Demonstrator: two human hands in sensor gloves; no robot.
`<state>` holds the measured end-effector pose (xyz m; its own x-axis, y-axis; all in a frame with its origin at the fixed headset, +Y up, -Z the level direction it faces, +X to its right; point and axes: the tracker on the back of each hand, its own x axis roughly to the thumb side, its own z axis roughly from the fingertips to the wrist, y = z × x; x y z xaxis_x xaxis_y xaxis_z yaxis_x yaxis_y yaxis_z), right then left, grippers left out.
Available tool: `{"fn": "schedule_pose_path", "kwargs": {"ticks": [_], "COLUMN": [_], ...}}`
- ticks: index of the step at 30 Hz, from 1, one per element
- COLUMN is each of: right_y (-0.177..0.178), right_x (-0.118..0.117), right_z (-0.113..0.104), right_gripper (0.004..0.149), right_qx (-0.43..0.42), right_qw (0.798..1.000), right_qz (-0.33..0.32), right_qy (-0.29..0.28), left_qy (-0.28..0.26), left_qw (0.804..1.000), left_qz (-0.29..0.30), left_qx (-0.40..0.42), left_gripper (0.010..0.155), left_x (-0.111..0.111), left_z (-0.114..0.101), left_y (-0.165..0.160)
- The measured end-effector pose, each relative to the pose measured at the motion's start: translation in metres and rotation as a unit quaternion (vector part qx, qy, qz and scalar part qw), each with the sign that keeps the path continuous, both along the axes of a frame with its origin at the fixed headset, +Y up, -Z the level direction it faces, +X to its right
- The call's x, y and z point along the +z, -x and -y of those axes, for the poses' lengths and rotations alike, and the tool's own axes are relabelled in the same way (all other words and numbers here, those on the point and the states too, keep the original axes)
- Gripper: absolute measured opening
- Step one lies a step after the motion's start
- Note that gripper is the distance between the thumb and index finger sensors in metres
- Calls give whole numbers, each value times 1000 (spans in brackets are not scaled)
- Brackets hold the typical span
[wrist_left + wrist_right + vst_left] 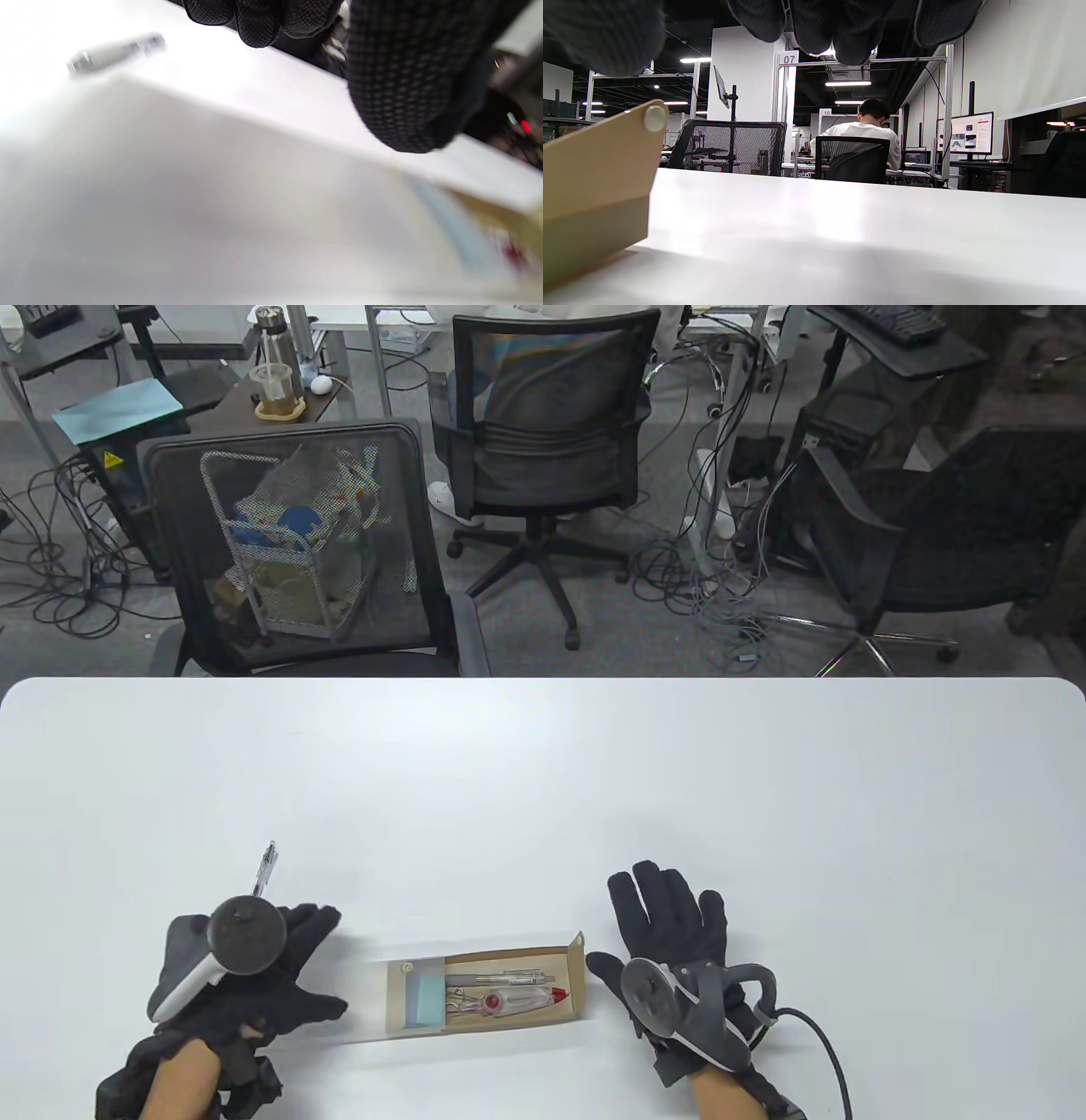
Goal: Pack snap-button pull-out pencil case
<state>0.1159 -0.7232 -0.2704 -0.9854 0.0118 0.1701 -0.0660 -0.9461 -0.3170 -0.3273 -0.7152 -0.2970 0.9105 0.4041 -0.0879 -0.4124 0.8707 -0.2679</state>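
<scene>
Tan cardboard pull-out pencil-case tray [509,963] lies near the front edge of the white table [543,780], half drawn out of one blurred translucent white sleeve [369,997]. Contents: one pale-blue eraser block [422,997], one grey pen [501,980], one red-and-white corrector [509,1001]. One clear pen [265,869] lies apart, beyond the left hand [246,984], whose fingers meet the sleeve; grip cannot be told. The right hand [670,933] rests flat beside the tray, fingers spread.
</scene>
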Motion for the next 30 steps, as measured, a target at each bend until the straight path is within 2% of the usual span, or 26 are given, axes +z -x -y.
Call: {"fn": "schedule_pose_path", "kwargs": {"ticks": [3, 5, 12, 16, 19, 21, 27, 30], "right_y": [0, 2, 3, 4, 5, 5, 6, 6], "right_x": [1, 1, 2, 2, 2, 2, 3, 3], "right_z": [0, 0, 0, 0, 0, 0, -1, -1], "right_gripper": [85, 85, 85, 85, 84, 84, 84, 84], "right_qx": [0, 0, 5, 4, 7, 7, 6, 7], "right_qw": [1000, 1000, 1000, 1000, 1000, 1000, 1000, 1000], "right_qz": [-1, -3, -4, -5, -5, -5, -6, -6], "right_qy": [-1, -2, -2, 4, 3, 2, 2, 1], "left_qy": [-1, 15, 118, 163, 182, 176, 172, 140], "left_qw": [994, 984, 943, 926, 920, 924, 927, 944], "left_qz": [-104, -157, -267, -285, -286, -288, -287, -269], "left_qx": [-38, -81, -158, -187, -195, -180, -167, -130], "left_gripper": [96, 94, 79, 68, 61, 55, 53, 52], "left_x": [-18, -33, -69, -78, -82, -82, -80, -75], "left_z": [-12, -13, 18, 35, 45, 47, 47, 40], "left_y": [19, 30, 53, 58, 59, 59, 61, 58]}}
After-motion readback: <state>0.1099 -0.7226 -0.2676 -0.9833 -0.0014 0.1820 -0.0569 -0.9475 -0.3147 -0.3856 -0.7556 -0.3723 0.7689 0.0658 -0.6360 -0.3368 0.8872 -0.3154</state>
